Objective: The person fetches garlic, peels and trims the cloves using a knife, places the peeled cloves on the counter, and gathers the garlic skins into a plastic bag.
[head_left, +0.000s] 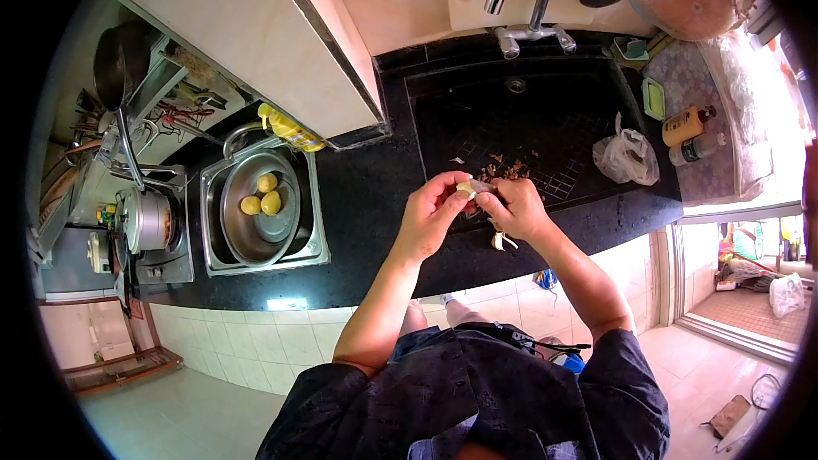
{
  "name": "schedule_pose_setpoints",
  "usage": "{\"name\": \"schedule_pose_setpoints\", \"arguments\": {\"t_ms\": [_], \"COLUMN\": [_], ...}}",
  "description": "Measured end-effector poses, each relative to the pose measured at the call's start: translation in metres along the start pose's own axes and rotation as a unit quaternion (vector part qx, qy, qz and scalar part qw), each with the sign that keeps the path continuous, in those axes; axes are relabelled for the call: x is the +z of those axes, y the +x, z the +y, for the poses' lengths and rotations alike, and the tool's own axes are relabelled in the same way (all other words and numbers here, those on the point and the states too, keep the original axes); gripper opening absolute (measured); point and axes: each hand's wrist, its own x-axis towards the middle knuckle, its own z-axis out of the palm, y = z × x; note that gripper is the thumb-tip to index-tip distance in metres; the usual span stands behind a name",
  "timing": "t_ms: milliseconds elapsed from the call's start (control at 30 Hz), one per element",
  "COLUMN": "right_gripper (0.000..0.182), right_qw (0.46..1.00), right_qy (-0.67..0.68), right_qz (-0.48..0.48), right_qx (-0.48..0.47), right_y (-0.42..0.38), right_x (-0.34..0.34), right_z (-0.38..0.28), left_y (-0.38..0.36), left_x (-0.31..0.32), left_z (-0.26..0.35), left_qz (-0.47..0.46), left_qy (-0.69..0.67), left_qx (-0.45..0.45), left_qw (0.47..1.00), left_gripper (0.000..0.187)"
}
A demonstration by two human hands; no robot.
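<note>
Above the front edge of the black sink (443, 119), my two hands meet. My left hand (431, 213) is closed, pinching a pale garlic clove (465, 188) between thumb and fingertips. A small knife (483, 187) is in my closed right hand (520, 209); its short blade points left and touches or nearly touches the clove, and its handle is hidden by my fingers. Brown peelings (511, 169) lie scattered in the sink just beyond my hands. Below my right hand, a piece of garlic (501, 242) rests at the counter's front edge.
A white plastic bag (625, 156) sits at the sink's right side, under a chrome faucet (538, 0). To the left, a steel basin (247, 243) with several yellow potatoes (270, 203) stands in a second sink. Bottles (687, 126) stand at right; a pot (146, 220) is far left.
</note>
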Motion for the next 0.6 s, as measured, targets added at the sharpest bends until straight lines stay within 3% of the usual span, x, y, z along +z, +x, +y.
{"name": "schedule_pose_setpoints", "arguments": {"t_ms": [67,467,600], "right_gripper": [0.04,0.045,0.045], "right_qw": [0.999,0.997,0.999], "right_qy": [0.039,-0.041,0.025], "right_qz": [-0.013,0.015,-0.022], "right_qx": [-0.026,-0.057,-0.028], "right_y": [-0.001,0.005,0.003], "right_x": [0.001,-0.001,-0.002], "right_z": [0.001,0.007,0.006], "left_y": [0.001,0.005,0.002], "left_x": [-0.002,0.002,0.002], "left_z": [-0.007,0.001,-0.003], "left_qz": [-0.003,-0.001,0.001], "left_qy": [-0.021,-0.03,-0.045], "left_qx": [-0.005,-0.016,-0.024], "left_qw": [1.0,0.999,0.999], "left_gripper": [0.026,0.026,0.028]}}
